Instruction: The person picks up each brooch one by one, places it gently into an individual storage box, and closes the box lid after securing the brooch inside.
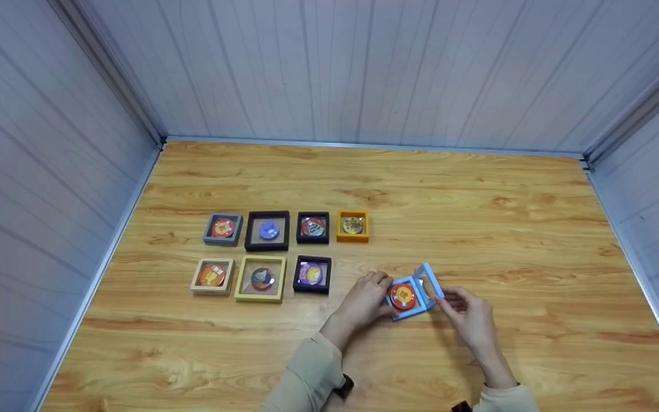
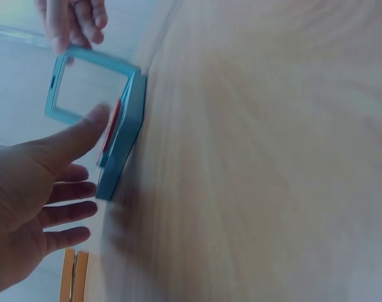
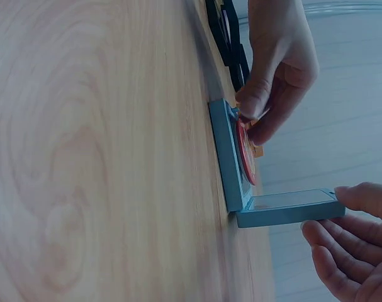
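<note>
A light blue hinged display frame (image 1: 410, 313) lies unfolded on the wooden table, its two halves at an angle. On the flat half sits a red round badge (image 1: 403, 297) with a yellow mark, tilted slightly in the right wrist view. My left hand (image 1: 365, 300) is beside that half; its thumb (image 2: 89, 132) is over the badge's edge, with the other fingers fairly straight. Between thumb and fingertips, my right hand (image 1: 471, 320) pinches the outer edge of the raised half (image 3: 291, 207). Clear film spans this raised half.
Left of the hands, several framed badges stand in two rows: grey (image 1: 223, 229), black (image 1: 267, 247), another black (image 1: 313, 240) and orange (image 1: 353, 238) behind; beige (image 1: 213, 291), yellow (image 1: 259, 297) and black (image 1: 312, 289) in front. Pale panel walls (image 1: 329, 74) enclose the table.
</note>
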Demonstrator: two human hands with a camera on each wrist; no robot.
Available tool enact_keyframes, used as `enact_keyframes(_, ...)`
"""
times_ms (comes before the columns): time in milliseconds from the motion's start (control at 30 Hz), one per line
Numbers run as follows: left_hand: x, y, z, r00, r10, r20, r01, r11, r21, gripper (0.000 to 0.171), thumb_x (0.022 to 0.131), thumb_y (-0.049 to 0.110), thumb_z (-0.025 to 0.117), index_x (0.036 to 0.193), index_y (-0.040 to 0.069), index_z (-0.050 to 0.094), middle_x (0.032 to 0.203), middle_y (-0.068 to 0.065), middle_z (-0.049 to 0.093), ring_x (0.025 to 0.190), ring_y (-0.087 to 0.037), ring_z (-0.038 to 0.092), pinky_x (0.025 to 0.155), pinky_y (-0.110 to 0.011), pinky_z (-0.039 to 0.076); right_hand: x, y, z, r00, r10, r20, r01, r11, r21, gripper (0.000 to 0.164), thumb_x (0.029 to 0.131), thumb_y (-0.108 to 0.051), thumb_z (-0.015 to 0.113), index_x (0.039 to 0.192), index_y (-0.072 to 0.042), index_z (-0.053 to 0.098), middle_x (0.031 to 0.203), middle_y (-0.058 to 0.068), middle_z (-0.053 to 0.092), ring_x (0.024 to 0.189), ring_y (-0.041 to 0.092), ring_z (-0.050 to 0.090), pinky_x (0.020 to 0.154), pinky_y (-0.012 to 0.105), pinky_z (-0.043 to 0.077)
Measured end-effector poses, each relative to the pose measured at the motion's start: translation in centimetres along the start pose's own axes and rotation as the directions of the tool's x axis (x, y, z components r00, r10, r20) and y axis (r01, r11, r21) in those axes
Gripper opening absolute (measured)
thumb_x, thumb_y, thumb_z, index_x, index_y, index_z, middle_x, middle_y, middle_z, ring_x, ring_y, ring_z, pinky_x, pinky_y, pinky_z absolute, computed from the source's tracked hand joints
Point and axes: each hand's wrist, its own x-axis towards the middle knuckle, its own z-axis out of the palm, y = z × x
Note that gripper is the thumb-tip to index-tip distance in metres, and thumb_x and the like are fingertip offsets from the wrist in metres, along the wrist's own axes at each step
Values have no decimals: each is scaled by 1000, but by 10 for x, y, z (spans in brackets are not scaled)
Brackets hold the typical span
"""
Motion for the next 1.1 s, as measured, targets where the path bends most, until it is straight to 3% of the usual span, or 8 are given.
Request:
enact_keyframes(167,-2,-8,1,1000,21,-24,-20,999,36,59,69,40,71,112,2,56,104,-6,52,96,-19,48,84,-31,41,0,0,0,1000,4,-6,-4,1000,6,15,74,0,68,88,1,66,76,9,65,64,15,60,54,19,48)
enact_keyframes(433,-1,-13,1,999,17,-40,-15,999,35,46,74,38,67,104,3,61,99,-6,51,92,-19,48,80,-31,41,0,1,1,999,30,12,-30,999,25,15,75,-3,68,89,0,67,77,9,65,65,14,60,56,19,49)
enact_keyframes(700,0,-15,-1,999,12,-39,-11,999,35,41,75,37,67,99,4,63,97,-6,51,90,-19,49,76,-32,42,-2,1,8,999,37,34,-40,993,113,16,73,-3,70,87,1,67,76,9,65,63,12,60,57,19,49)
enact_keyframes(967,0,-15,-1,999,8,-49,-6,1000,25,39,75,36,67,96,3,64,96,-5,51,90,-19,49,76,-31,42,-5,-6,17,999,2,53,-7,994,109,14,68,-7,74,80,-2,67,73,5,64,61,10,58,55,20,49)
enact_keyframes(1100,0,-15,-1,998,22,-65,-18,998,52,38,74,36,67,94,4,65,94,-4,51,89,-18,49,75,-30,42,-5,-10,23,995,-75,69,70,995,68,15,66,-8,76,77,-2,66,72,3,61,60,11,57,53,20,49)
